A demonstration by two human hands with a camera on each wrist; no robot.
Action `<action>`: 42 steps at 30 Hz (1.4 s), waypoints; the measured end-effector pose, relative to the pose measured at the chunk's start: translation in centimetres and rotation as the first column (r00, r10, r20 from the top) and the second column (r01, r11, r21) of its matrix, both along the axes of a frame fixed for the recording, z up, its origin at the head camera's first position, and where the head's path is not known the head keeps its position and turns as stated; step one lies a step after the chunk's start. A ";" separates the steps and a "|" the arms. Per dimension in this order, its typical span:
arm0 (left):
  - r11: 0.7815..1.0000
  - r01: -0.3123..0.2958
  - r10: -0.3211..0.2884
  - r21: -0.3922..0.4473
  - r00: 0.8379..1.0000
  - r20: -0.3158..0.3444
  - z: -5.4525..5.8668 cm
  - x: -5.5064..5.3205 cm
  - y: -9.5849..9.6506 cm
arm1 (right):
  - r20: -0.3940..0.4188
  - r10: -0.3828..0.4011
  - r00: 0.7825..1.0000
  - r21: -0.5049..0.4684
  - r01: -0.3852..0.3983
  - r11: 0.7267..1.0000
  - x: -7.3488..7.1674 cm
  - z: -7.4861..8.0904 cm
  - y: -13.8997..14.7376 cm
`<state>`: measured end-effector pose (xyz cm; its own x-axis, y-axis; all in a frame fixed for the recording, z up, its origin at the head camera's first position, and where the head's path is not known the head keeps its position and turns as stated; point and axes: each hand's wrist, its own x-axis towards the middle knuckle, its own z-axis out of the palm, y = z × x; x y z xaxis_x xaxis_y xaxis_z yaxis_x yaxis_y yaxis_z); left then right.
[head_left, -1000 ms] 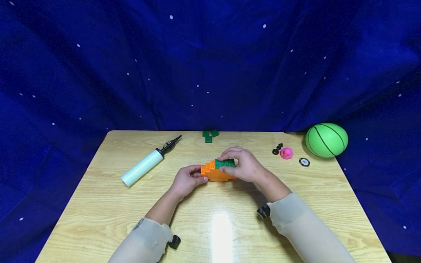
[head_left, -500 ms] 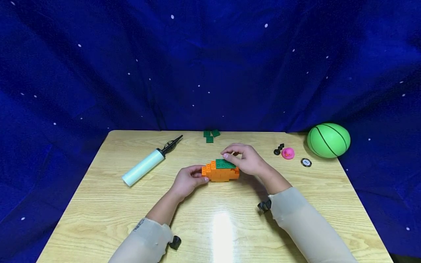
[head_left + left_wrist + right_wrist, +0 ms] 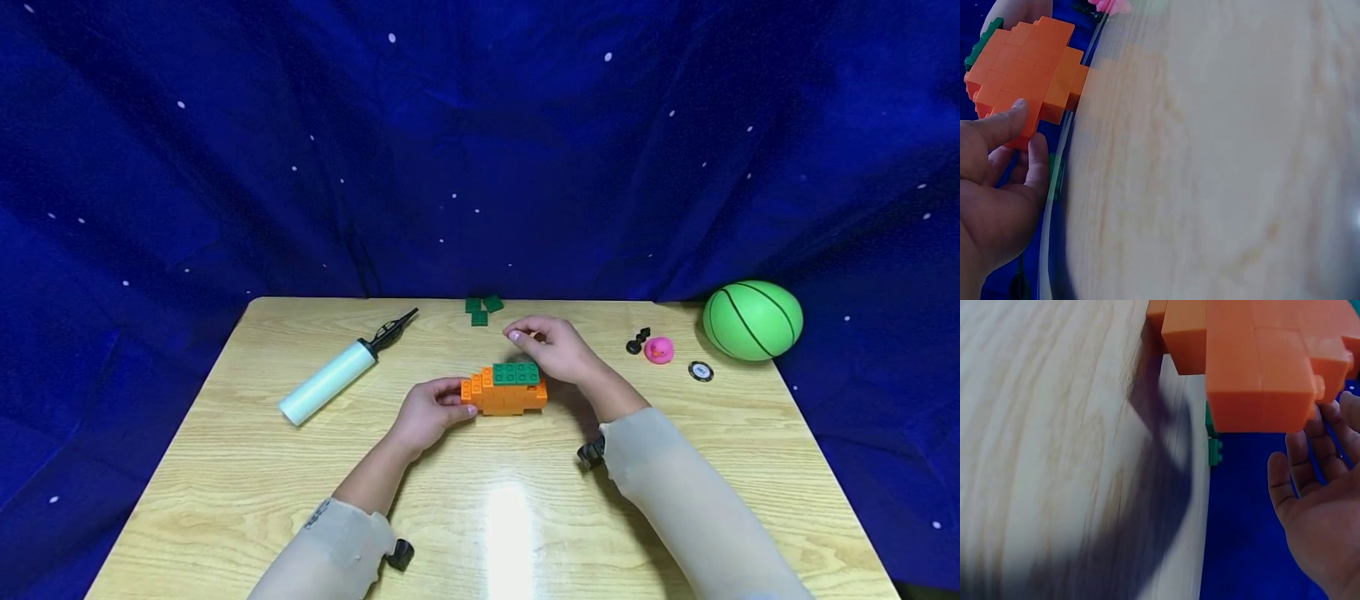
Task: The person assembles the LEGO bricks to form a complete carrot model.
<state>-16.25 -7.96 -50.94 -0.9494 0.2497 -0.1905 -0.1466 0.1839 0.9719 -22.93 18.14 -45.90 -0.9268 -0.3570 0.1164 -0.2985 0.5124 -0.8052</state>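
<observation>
On the table's middle stands a stepped build of orange toy building bricks (image 3: 504,402), with a studded green layer (image 3: 516,373) along part of its top. My left hand (image 3: 420,419) pinches its narrow left end; in the left wrist view the thumb (image 3: 1007,125) lies on one face of the orange bricks (image 3: 1022,69) and the fingers on the other side. My right hand (image 3: 558,350) hovers behind and right of the green layer, holding nothing. In the right wrist view its loosely bent fingers (image 3: 1282,481) are beside the orange build (image 3: 1260,369).
Three small green bricks (image 3: 479,318) lie at the table's back edge. A hand pump (image 3: 330,382) lies at left. Toward the right are a small black piece (image 3: 636,343), a pink rubber duck (image 3: 659,351), a round chip (image 3: 701,371) and a green ball (image 3: 753,321). A blue curtain (image 3: 480,167) hangs behind.
My right hand has let go of the green layer and lifted away, up and back, uncovering the build's right end. My left hand keeps its grip in place.
</observation>
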 end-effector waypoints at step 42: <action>1.000 0.002 -0.002 -0.012 1.000 -0.007 0.1 0.1 -0.3 | 0.015 0.053 0.998 0.519 -0.053 0.853 -7.0 -3.6 -4.7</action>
